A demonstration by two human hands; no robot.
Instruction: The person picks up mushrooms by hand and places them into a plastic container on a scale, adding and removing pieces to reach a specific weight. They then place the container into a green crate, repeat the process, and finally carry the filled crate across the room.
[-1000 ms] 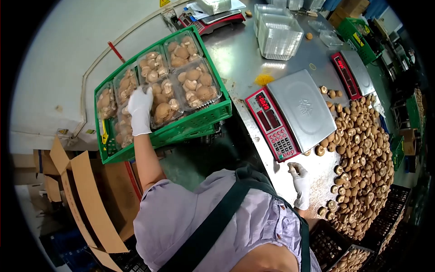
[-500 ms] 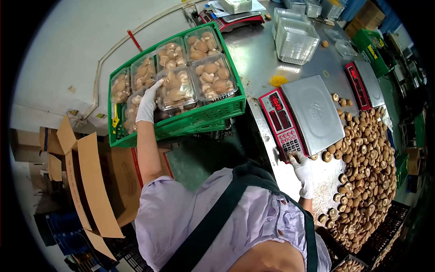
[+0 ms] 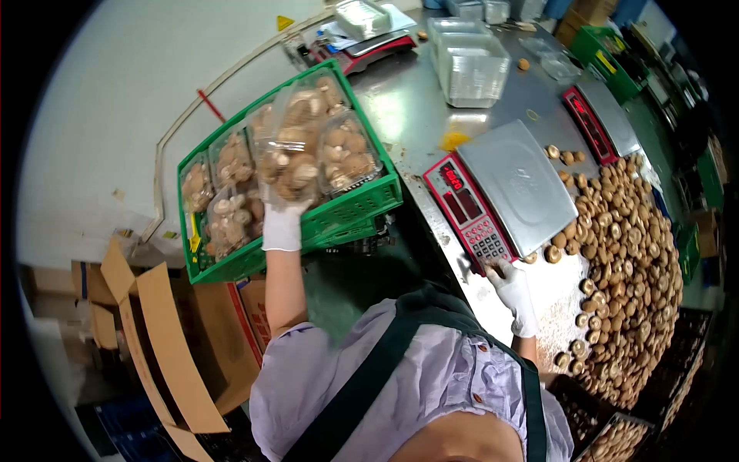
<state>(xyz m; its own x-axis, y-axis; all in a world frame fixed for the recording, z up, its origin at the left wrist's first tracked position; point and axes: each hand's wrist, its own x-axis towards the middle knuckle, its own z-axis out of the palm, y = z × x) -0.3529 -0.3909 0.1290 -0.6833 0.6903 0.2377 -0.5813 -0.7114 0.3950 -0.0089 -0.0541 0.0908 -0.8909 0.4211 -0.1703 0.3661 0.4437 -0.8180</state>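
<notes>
Probably a packing workshop: scales (image 3: 517, 189) (two lit), heaped mushrooms (image 3: 627, 281)

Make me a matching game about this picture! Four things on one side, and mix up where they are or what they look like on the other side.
Things:
1. Left hand
2. Right hand
3. Crate
4. Mushroom heap

Clues:
A. Green, with tubs inside
B. Spread out on the table
C. Holding a clear tub
D. At the edge of the near scale

Right pairs: 1-C, 2-D, 3-A, 4-B
</notes>
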